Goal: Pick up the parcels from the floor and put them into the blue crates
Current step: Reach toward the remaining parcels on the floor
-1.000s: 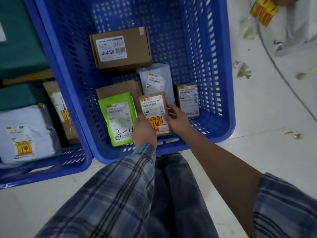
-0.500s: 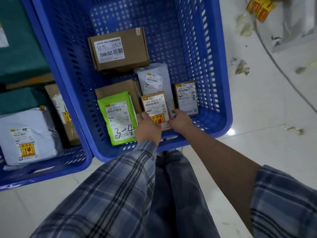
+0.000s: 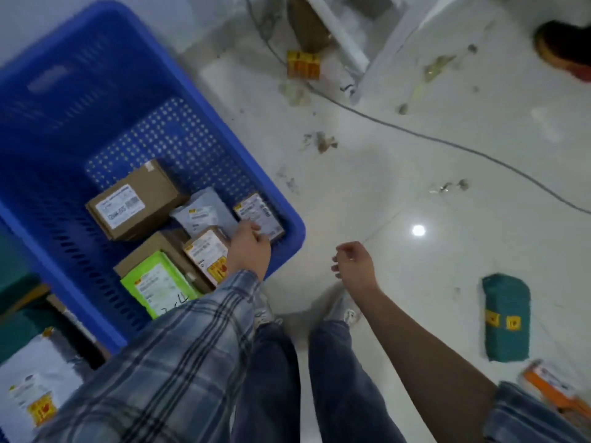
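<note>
Your left hand [image 3: 248, 251] hangs over the near right corner of the blue crate [image 3: 294, 233], its fingers loosely curled and clamped on nothing; the fingertips sit just above a small brown parcel [image 3: 260, 215] lying by the crate's right wall. Your right hand [image 3: 353, 265] is out over the bare white floor [image 3: 399, 174], right of the crate, empty, with the fingers slack and slightly apart.

Inside the crate lie a cardboard box [image 3: 137, 199] toward the far left, a white mailer [image 3: 204, 211] to its right, a second small labelled box [image 3: 208, 252] just left of your left hand, and a green pouch [image 3: 156, 282] at the near side, partly under your plaid sleeve [image 3: 179, 353].

On the floor to the right, well apart from the crate, lies a teal parcel [image 3: 505, 318] with yellow stickers. Nearer, at the right edge, an orange parcel [image 3: 550, 388] shows partly behind your right sleeve.
</note>
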Motion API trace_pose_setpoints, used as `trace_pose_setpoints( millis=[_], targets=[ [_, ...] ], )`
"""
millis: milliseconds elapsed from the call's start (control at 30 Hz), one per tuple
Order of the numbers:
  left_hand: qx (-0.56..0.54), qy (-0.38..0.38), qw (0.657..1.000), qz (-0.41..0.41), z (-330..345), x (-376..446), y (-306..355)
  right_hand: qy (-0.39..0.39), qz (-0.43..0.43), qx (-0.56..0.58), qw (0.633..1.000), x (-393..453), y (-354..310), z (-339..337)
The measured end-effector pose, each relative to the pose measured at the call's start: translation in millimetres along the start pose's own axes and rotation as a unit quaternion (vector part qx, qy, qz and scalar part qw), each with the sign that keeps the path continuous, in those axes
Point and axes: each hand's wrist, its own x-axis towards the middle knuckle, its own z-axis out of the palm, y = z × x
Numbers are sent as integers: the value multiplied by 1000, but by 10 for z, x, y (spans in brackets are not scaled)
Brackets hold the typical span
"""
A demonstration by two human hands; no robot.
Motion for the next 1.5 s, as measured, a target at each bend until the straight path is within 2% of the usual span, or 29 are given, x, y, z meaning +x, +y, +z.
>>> trace_pose_setpoints(
  millis=[100, 167, 267, 333, 433, 567, 667, 733, 800, 933, 1067, 1233, 1367, 1500],
  targets=[
    [27, -23, 997, 62, 443, -161, 394, -29, 105, 27, 994, 105, 327, -583],
    [52, -89, 992, 70, 842, -233, 497, -26, 137, 44, 989, 175, 622, -936],
    [95, -202, 974, 23, 1479, -356, 468, 8, 188, 116, 975, 218, 1096, -1420],
    [153, -243, 958, -11, 1845, -473, 380, 14, 217, 155, 964, 204, 1402, -1717],
    [209, -245, 944, -74, 2239, -757, 280, 22, 247, 197, 949, 129, 1854, -2189],
    [207, -243, 936, -147, 2678, -1203, 496, 60, 280, 270, 919, 45, 2314, -2821],
    [204, -263, 931, -149, 3201, -1486, 956, 97, 301, 321, 893, 25, 2685, -3386],
    [206, -273, 932, -119, 3549, -1607, 1349, 115, 304, 347, 880, 54, 2878, -3691],
    [214, -284, 933, -52, 3897, -1737, 1739, 134, 305, 361, 871, 112, 3053, -3942],
    [236, -330, 912, 66, 4481, -1951, 2276, 158, 314, 396, 848, 180, 3335, -4199],
    [296, -349, 884, 100, 4954, -1862, 2421, 159, 345, 436, 816, 211, 3509, -4207],
    [459, -349, 814, 65, 5265, -1358, 2194, 137, 392, 463, 783, 239, 3616, -4082],
    [504, -341, 787, 102, 5453, -1256, 2283, 100, 406, 428, 801, 479, 3945, -4201],
    [553, -355, 729, 192, 5826, -1212, 2572, 217, 413, 451, 761, 755, 4464, -4588]
  ],
)
